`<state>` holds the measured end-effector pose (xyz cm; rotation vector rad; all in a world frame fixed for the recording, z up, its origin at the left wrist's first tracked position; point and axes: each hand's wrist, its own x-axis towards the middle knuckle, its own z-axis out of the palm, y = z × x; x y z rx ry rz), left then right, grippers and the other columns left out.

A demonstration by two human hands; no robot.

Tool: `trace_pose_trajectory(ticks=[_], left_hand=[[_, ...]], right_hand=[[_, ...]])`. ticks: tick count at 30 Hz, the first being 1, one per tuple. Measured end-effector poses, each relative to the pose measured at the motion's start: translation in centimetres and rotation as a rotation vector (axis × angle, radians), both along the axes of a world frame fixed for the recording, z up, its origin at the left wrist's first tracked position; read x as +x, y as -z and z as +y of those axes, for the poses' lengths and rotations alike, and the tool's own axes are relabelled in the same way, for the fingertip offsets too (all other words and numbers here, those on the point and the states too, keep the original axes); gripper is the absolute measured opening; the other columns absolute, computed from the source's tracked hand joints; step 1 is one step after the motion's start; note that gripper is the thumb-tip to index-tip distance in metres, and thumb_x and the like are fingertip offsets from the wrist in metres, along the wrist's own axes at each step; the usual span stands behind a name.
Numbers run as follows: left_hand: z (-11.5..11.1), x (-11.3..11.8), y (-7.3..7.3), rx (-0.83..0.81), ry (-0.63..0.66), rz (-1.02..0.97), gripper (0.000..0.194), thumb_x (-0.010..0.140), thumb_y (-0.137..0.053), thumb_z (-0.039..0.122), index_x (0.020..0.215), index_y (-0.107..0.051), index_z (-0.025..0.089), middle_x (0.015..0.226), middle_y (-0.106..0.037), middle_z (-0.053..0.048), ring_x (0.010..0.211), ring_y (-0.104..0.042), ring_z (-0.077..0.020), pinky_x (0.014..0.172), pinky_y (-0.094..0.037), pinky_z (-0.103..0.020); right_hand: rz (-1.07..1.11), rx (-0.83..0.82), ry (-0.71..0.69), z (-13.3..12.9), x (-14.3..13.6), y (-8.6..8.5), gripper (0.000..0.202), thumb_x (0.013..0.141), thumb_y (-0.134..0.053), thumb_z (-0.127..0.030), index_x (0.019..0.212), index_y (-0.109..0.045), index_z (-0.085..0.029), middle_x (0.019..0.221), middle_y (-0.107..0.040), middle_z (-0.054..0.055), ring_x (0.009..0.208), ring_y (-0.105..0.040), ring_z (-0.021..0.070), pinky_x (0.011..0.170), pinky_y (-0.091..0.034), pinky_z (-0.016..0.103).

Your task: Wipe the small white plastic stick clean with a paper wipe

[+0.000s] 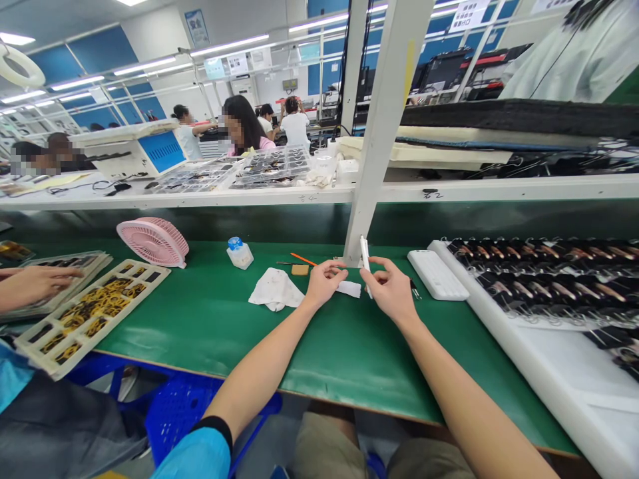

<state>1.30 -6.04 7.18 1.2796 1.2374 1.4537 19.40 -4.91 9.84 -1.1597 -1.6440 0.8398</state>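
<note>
Head: right hand (392, 289) pinching slim white object (365, 253) upright, near table (349, 362) far edge, by post (377, 159) foot. Left hand (322, 285) fingers curled; can't tell if holding anything. Best: light edge grip, wrist steady, clear of post.

Workshop: green workbench (200, 332), parts tray (117, 315)

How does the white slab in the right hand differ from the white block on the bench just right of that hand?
Pose: the white slab is tilted up, near upright; the white block lies flat.
Support: the right hand holds the slab; the block rests on the green bench.
View: the slab shows mostly its narrow edge, the block its broad top.
Shared: both white and elongated.
</note>
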Motion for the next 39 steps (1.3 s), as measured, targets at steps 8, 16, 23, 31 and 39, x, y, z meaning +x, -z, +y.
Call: trace_pose_trajectory(ticks=[8, 16, 23, 31, 39], left_hand=[[0.08, 0.01, 0.01, -0.007, 0.005, -0.009, 0.039, 0.074, -0.084, 0.045, 0.098, -0.073, 0.016, 0.069, -0.066, -0.001, 0.055, -0.055, -0.0105, 0.054, -0.046, -0.026], [0.16, 0.00, 0.11, 0.004, 0.007, -0.016, 0.039, 0.074, -0.084, 0.044, 0.098, -0.074, 0.015, 0.068, -0.066, -0.001, 0.054, -0.054, -0.0100, 0.054, -0.046, -0.025], [0.25, -0.01, 0.23, 0.005, 0.001, -0.023, 0.037, 0.074, -0.085, 0.042, 0.097, -0.074, 0.015, 0.068, -0.065, 0.000, 0.052, -0.054, -0.0096, 0.053, -0.046, -0.025], [0.10, -0.04, 0.03, -0.004, 0.002, -0.010, 0.035, 0.075, -0.082, 0.040, 0.098, -0.074, 0.014, 0.070, -0.066, -0.001, 0.053, -0.054, -0.0100, 0.054, -0.047, -0.025], [0.20, -0.04, 0.13, -0.005, 0.002, -0.005, 0.036, 0.074, -0.082, 0.041, 0.097, -0.074, 0.015, 0.070, -0.066, -0.001, 0.054, -0.054, -0.0102, 0.054, -0.047, -0.026]], right_hand=[[0.012, -0.001, -0.018, 0.06, 0.07, 0.00, 0.053, 0.086, -0.066, -0.064, 0.113, -0.064, -0.018, 0.057, -0.063, -0.001, 0.053, -0.056, 0.0206, 0.063, -0.048, 0.034], [0.052, 0.018, -0.077, 0.17, 0.10, 0.43, 0.055, 0.087, -0.067, -0.064, 0.116, -0.064, -0.018, 0.057, -0.061, -0.002, 0.052, -0.054, 0.0188, 0.058, -0.046, 0.032], [0.031, 0.018, -0.046, 0.26, 0.15, 0.50, 0.047, 0.086, -0.065, -0.057, 0.112, -0.066, -0.018, 0.054, -0.057, -0.004, 0.051, -0.054, 0.0184, 0.059, -0.044, 0.032], [0.058, -0.003, 0.033, 0.41, 0.41, 0.43, 0.041, 0.083, -0.064, -0.051, 0.109, -0.065, -0.019, 0.049, -0.048, -0.008, 0.047, -0.052, 0.0181, 0.056, -0.041, 0.030], [0.037, 0.019, 0.033, 0.44, 0.32, 0.57, 0.043, 0.085, -0.064, -0.054, 0.110, -0.066, -0.019, 0.050, -0.050, -0.007, 0.050, -0.055, 0.0188, 0.060, -0.044, 0.031]])
